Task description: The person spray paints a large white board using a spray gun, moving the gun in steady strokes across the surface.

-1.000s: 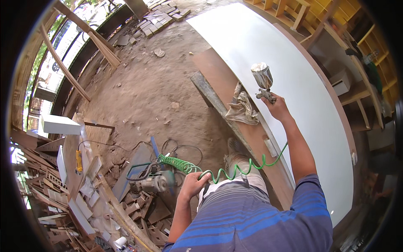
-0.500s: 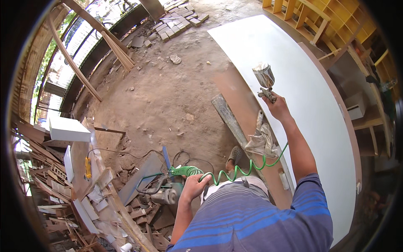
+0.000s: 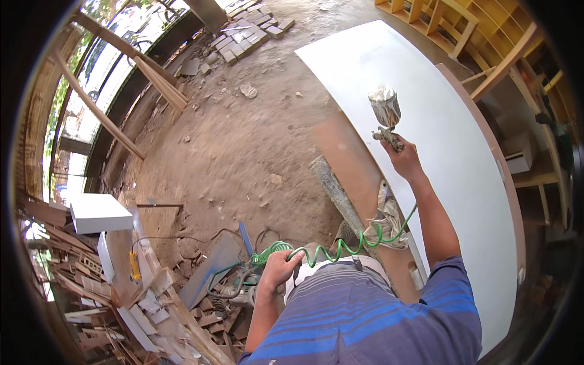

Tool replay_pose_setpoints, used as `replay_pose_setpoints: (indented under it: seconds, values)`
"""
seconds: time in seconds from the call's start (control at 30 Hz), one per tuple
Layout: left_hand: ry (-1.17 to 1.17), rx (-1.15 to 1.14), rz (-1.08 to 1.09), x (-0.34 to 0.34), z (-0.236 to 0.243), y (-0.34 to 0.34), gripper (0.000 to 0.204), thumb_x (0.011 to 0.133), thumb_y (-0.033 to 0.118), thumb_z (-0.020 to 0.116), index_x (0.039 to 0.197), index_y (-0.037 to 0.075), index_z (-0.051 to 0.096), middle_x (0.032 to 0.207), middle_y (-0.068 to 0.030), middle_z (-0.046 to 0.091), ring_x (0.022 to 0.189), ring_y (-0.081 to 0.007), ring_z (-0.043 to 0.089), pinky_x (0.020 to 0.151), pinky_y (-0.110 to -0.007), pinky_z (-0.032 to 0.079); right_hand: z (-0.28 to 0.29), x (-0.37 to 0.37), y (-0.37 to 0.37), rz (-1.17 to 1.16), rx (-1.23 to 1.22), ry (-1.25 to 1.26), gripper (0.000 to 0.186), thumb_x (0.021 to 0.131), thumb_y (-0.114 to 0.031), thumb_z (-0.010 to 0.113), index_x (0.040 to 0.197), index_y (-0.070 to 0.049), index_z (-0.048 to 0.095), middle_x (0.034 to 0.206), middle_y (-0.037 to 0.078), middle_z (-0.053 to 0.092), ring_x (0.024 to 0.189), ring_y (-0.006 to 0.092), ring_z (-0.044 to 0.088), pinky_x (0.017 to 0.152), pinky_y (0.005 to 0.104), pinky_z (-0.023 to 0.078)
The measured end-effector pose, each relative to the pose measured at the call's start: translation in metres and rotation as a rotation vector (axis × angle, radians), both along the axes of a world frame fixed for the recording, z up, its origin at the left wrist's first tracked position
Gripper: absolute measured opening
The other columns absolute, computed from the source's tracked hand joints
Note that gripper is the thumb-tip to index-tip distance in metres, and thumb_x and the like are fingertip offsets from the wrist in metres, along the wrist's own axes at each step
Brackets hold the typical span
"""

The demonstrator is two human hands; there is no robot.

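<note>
In my right hand (image 3: 403, 157) is a spray gun (image 3: 386, 115), gripped by its handle, its paint-smeared metal cup on top. The gun is over a long white panel (image 3: 453, 182), nearer the panel's left edge. My left hand (image 3: 281, 267) is closed around a green coiled air hose (image 3: 340, 248) at waist height. The hose stretches in loops across my front toward my right forearm. Below the panel's left side lies a brown board (image 3: 347, 152) with a crumpled pale rag (image 3: 389, 226) on it.
An air compressor (image 3: 240, 295) and wood scraps (image 3: 207, 316) lie at lower left, beside a yellow-handled tool (image 3: 134, 265) and a white box-like block (image 3: 101, 213). Stacked bricks (image 3: 249, 38) are at the back. Yellow shelving (image 3: 480, 27) stands at the far right. Dirt floor (image 3: 243, 146) spreads left of the panel.
The view has shifted slightly, moving the surroundings in the picture. My right hand with the spray gun is slightly lower against the panel. My left hand keeps its grip on the hose.
</note>
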State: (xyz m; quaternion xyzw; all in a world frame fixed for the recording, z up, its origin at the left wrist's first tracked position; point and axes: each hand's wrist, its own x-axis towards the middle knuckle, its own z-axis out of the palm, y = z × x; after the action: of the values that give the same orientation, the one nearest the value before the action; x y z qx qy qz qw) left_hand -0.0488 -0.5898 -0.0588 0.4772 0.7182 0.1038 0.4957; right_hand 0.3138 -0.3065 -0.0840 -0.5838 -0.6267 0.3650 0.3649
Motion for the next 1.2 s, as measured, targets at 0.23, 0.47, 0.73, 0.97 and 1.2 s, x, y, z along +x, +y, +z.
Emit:
replay_pose_setpoints:
  seconds: [0.23,0.47,0.73,0.97,1.2]
  values:
    - [-0.09,-0.005,-0.112,0.002,-0.003,0.036,0.046,0.098,0.045,0.068,0.09,0.0,0.076,0.071,-0.0111,0.068,0.069,-0.0178,0.063,0.067,-0.035,0.05,0.009,0.046,-0.063,-0.009,-0.131,-0.006,0.035,0.098,-0.025,0.071,0.124,-0.002,0.07,0.108,0.015,0.079,0.103,0.0222,0.075,0.089,0.0368,0.056]
    - [-0.118,-0.027,-0.2,0.002,0.007,0.08,0.048,0.096,0.045,0.069,0.088,-0.001,0.075,0.072,-0.0118,0.069,0.069,-0.0198,0.065,0.068,-0.037,0.051,0.036,0.056,-0.086,-0.112,-0.433,0.009,0.038,0.099,-0.027,0.071,0.128,-0.002,0.071,0.086,0.003,0.073,0.072,0.0082,0.06,0.067,0.0307,0.053]
    - [-0.118,-0.072,-0.304,-0.022,-0.001,0.161,0.046,0.098,0.043,0.068,0.082,-0.001,0.074,0.069,-0.0087,0.067,0.068,-0.0173,0.064,0.068,-0.036,0.05,0.021,0.007,-0.003,-0.085,-0.213,0.047,0.035,0.098,-0.021,0.072,0.125,0.001,0.071,0.111,0.014,0.079,0.1,0.0167,0.073,0.093,0.0335,0.056]
    - [-0.111,-0.039,-0.351,-0.066,-0.01,0.238,0.047,0.098,0.043,0.067,0.081,0.0,0.075,0.072,-0.0103,0.07,0.071,-0.0192,0.066,0.069,-0.036,0.051,0.031,-0.048,0.092,-0.074,-0.227,-0.011,0.036,0.098,-0.025,0.072,0.125,0.0,0.072,0.109,0.014,0.079,0.098,0.016,0.073,0.09,0.0337,0.056]
    - [-0.096,-0.038,-0.343,-0.106,-0.011,0.317,0.048,0.098,0.045,0.067,0.088,-0.001,0.076,0.077,-0.0114,0.073,0.076,-0.0169,0.068,0.074,-0.035,0.053,0.015,-0.094,0.188,-0.082,-0.175,0.029,0.037,0.098,-0.027,0.072,0.126,-0.002,0.071,0.107,0.012,0.079,0.094,0.0156,0.072,0.089,0.033,0.055]
